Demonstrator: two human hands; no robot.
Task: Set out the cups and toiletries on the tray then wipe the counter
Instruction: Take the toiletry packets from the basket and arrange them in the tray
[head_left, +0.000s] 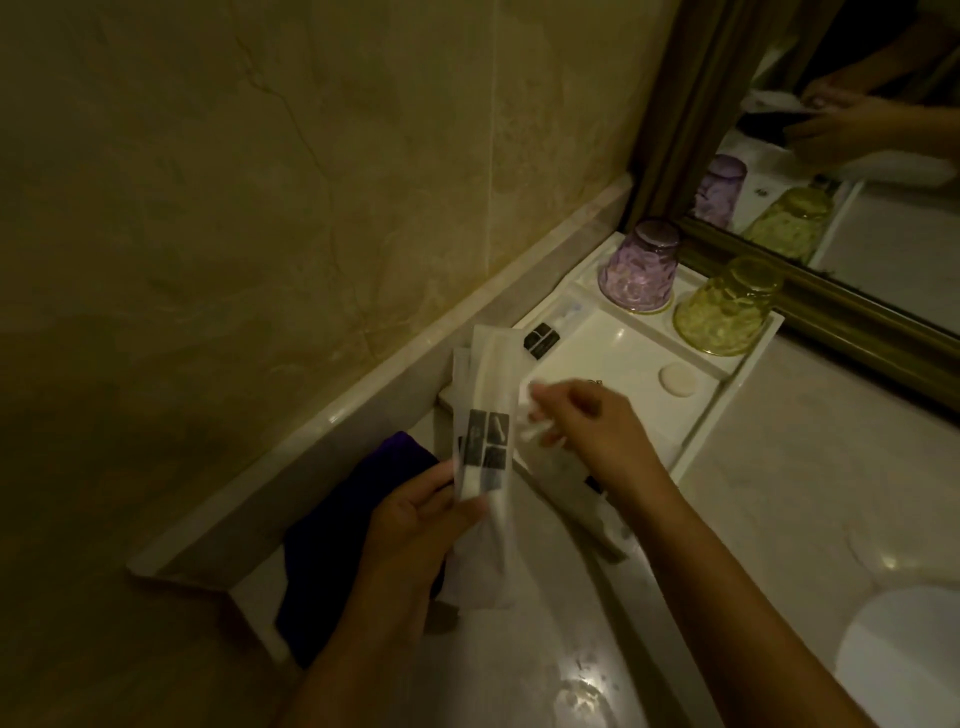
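A white tray (711, 410) sits in the counter's back corner. A purple cup (640, 267) and a yellow cup (727, 306) stand upside down at its far end. A small round soap (678, 380) and a packet with a dark label (541, 340) lie on it. My left hand (415, 525) grips a bundle of white toiletry packets (485, 410) upright, in front of the tray's near end. My right hand (587, 421) pinches a small white packet (535, 415) beside the bundle. Another packet (571, 493) lies under my right wrist.
A dark purple cloth (358, 519) lies on the counter against the wall ledge, left of my left hand. A gold-framed mirror (831, 291) runs behind the tray. The white sink basin (904, 660) is at lower right. The marble counter (810, 467) spreads right of the tray.
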